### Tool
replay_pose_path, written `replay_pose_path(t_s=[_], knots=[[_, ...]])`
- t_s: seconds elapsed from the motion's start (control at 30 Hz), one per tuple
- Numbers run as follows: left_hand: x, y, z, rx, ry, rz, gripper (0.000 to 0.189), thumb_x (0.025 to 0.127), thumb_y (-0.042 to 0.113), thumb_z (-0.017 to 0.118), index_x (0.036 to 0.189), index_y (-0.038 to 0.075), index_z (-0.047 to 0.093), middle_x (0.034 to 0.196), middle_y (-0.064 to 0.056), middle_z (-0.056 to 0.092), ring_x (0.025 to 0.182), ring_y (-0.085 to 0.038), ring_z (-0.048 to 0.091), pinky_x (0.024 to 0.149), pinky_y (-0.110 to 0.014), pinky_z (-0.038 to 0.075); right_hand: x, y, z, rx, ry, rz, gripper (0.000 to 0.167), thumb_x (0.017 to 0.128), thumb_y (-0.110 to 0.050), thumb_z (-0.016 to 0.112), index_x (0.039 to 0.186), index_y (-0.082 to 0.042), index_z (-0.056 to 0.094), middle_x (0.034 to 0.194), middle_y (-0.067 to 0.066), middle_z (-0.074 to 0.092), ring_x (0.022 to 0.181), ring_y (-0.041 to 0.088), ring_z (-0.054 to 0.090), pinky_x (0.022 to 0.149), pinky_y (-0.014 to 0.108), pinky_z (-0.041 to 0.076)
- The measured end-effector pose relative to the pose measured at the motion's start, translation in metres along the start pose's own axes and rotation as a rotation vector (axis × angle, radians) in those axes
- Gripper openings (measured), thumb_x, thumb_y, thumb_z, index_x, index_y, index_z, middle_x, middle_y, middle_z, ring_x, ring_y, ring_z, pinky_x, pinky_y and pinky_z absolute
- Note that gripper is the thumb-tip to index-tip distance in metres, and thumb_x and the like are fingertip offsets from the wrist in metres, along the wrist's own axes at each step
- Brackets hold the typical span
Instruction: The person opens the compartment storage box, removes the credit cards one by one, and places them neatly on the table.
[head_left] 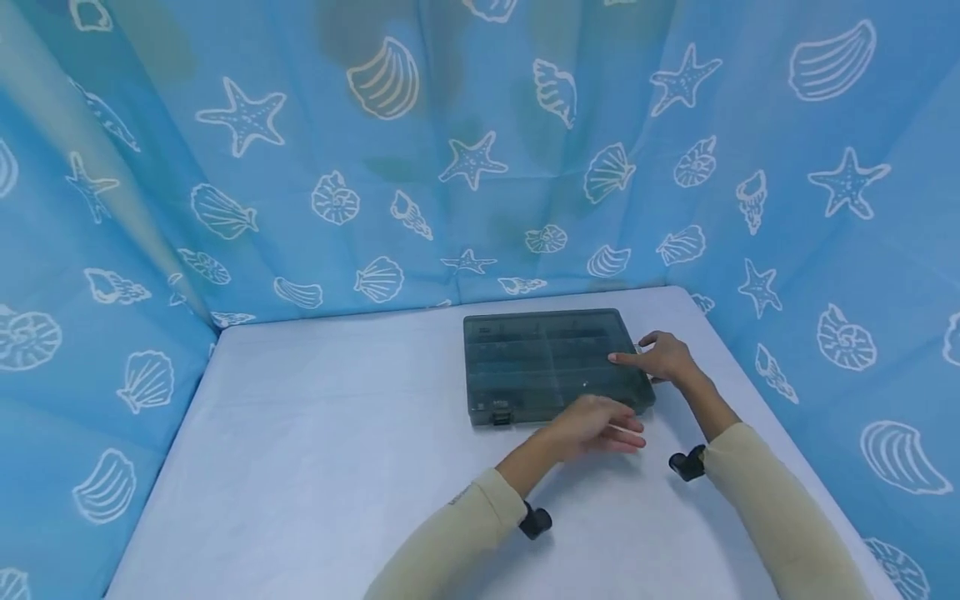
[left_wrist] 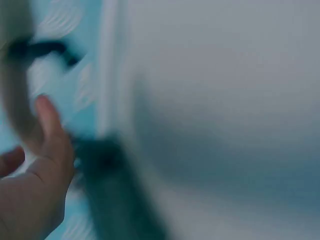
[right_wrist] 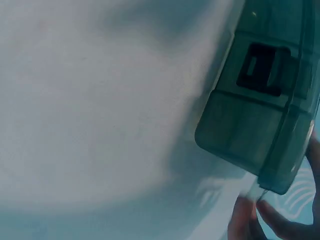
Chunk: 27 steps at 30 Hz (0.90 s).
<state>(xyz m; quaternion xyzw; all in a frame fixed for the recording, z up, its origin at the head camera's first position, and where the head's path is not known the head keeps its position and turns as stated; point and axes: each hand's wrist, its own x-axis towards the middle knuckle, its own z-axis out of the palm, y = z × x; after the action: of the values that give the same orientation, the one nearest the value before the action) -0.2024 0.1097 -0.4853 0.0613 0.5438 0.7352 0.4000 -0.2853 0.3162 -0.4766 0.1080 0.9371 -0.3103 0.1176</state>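
A dark translucent compartment storage box with its lid down lies toward the back right of the table. My right hand grips its right edge, thumb over the lid and the other fingers at the side. In the right wrist view, fingertips meet a small clear piece at the box corner; what this piece is I cannot tell. My left hand hovers by the front right corner, fingers loosely extended, holding nothing. A dark latch shows on the box's front wall.
A white-covered table extends left and forward of the box. Blue curtains with white shell and starfish prints stand around its back and sides. A black wrist camera is on the left sleeve, another on the right.
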Motion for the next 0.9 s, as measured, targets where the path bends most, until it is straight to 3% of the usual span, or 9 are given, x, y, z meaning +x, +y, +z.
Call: replay_pose_path(t_s=[0.03, 0.1, 0.2, 0.27, 0.33, 0.43, 0.53, 0.73, 0.9], knots=[[-0.009, 0.011, -0.009, 0.131, -0.004, 0.069, 0.032, 0.103, 0.019, 0.049, 0.123, -0.005, 0.059, 0.111, -0.017, 0.067, 0.099, -0.028, 0.069, 0.091, -0.041, 0.054, -0.004, 0.0, -0.001, -0.024, 0.034, -0.039, 0.091, 0.081, -0.05, 0.076, 0.135, 0.013, 0.041, 0.129, 0.036, 0.048, 0.111, 0.048, 0.055, 0.085, 0.052, 0.055], [-0.029, 0.03, -0.031, 0.407, 0.058, 0.217, 0.033, 0.104, 0.022, 0.05, 0.123, -0.001, 0.06, 0.112, -0.014, 0.067, 0.097, -0.025, 0.068, 0.087, -0.037, 0.056, -0.011, 0.001, -0.004, -0.059, 0.09, -0.118, 0.08, 0.084, -0.044, 0.075, 0.133, 0.012, 0.045, 0.126, 0.034, 0.051, 0.11, 0.048, 0.055, 0.086, 0.054, 0.053], [-0.057, 0.047, -0.071, 0.795, 0.267, 0.405, 0.031, 0.104, 0.024, 0.048, 0.121, 0.003, 0.064, 0.114, -0.01, 0.066, 0.101, -0.021, 0.065, 0.086, -0.032, 0.055, -0.026, 0.005, -0.007, -0.043, 0.113, -0.208, 0.068, 0.088, -0.037, 0.071, 0.132, 0.009, 0.049, 0.127, 0.032, 0.053, 0.112, 0.048, 0.054, 0.088, 0.056, 0.051], [-0.072, 0.048, -0.097, 0.97, 0.438, 0.461, 0.03, 0.104, 0.024, 0.049, 0.12, 0.005, 0.065, 0.115, -0.009, 0.065, 0.105, -0.021, 0.062, 0.088, -0.034, 0.053, -0.036, 0.011, -0.008, -0.018, 0.09, -0.236, 0.064, 0.091, -0.037, 0.068, 0.132, 0.008, 0.05, 0.127, 0.03, 0.054, 0.112, 0.047, 0.055, 0.088, 0.055, 0.052], [-0.084, 0.044, -0.12, 1.054, 0.588, 0.459, 0.03, 0.103, 0.023, 0.05, 0.12, 0.003, 0.066, 0.117, -0.01, 0.062, 0.108, -0.023, 0.059, 0.09, -0.038, 0.052, -0.044, 0.017, -0.007, -0.006, 0.069, -0.253, 0.062, 0.093, -0.037, 0.066, 0.132, 0.008, 0.051, 0.127, 0.029, 0.056, 0.111, 0.046, 0.057, 0.087, 0.053, 0.054], [-0.095, 0.033, -0.141, 1.034, 0.686, 0.395, 0.033, 0.102, 0.023, 0.051, 0.123, 0.0, 0.063, 0.121, -0.015, 0.06, 0.112, -0.028, 0.058, 0.092, -0.043, 0.052, -0.054, 0.025, -0.004, 0.023, 0.043, -0.265, 0.063, 0.093, -0.038, 0.066, 0.132, 0.009, 0.051, 0.127, 0.03, 0.056, 0.111, 0.045, 0.058, 0.084, 0.05, 0.056], [-0.099, 0.023, -0.15, 0.954, 0.693, 0.33, 0.037, 0.102, 0.027, 0.051, 0.125, 0.001, 0.062, 0.124, -0.015, 0.06, 0.114, -0.029, 0.058, 0.093, -0.045, 0.051, -0.058, 0.029, 0.001, 0.056, 0.047, -0.258, 0.064, 0.093, -0.038, 0.066, 0.132, 0.009, 0.051, 0.126, 0.03, 0.057, 0.11, 0.045, 0.059, 0.084, 0.049, 0.056], [-0.099, 0.012, -0.152, 0.818, 0.722, 0.337, 0.037, 0.102, 0.031, 0.05, 0.123, 0.004, 0.064, 0.12, -0.011, 0.062, 0.112, -0.027, 0.06, 0.095, -0.045, 0.05, -0.059, 0.027, 0.009, 0.095, 0.08, -0.242, 0.065, 0.093, -0.04, 0.065, 0.133, 0.009, 0.051, 0.128, 0.03, 0.056, 0.114, 0.046, 0.056, 0.088, 0.052, 0.054], [-0.098, 0.016, -0.145, 0.712, 0.773, 0.34, 0.038, 0.102, 0.032, 0.05, 0.122, 0.004, 0.065, 0.118, -0.011, 0.064, 0.105, -0.025, 0.063, 0.092, -0.043, 0.052, -0.064, 0.022, 0.006, 0.124, 0.074, -0.217, 0.072, 0.094, -0.05, 0.06, 0.134, 0.009, 0.05, 0.132, 0.031, 0.053, 0.118, 0.047, 0.053, 0.091, 0.054, 0.051]])
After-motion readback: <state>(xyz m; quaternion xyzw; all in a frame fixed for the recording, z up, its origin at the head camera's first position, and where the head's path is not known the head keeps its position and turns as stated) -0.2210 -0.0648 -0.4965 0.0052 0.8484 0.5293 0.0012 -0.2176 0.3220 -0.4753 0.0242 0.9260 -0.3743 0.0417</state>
